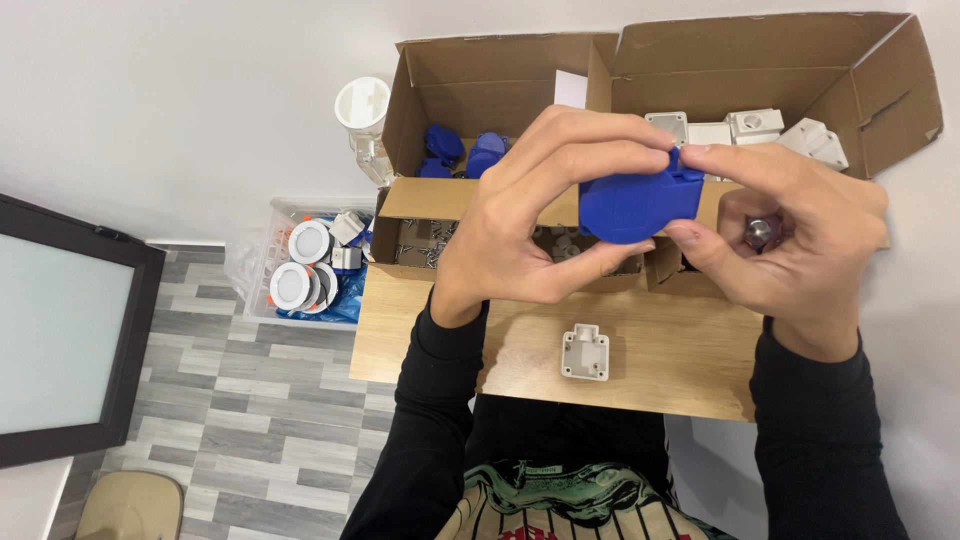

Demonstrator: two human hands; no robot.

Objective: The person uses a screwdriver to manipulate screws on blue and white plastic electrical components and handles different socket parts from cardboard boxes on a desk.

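Both my hands, left (520, 215) and right (790, 235), pinch the blue cover (635, 205) above the table (660, 375); white base (585, 352) near its front edge likely needed next.

A small assembly workplace, by the look of it: open cardboard boxes (770, 70) sorted with blue and white plastic housings (one kind per box), a clear bin of round white fittings (305, 262) on the grey plank floor (250, 420), and a plain wooden worktable (680, 370).
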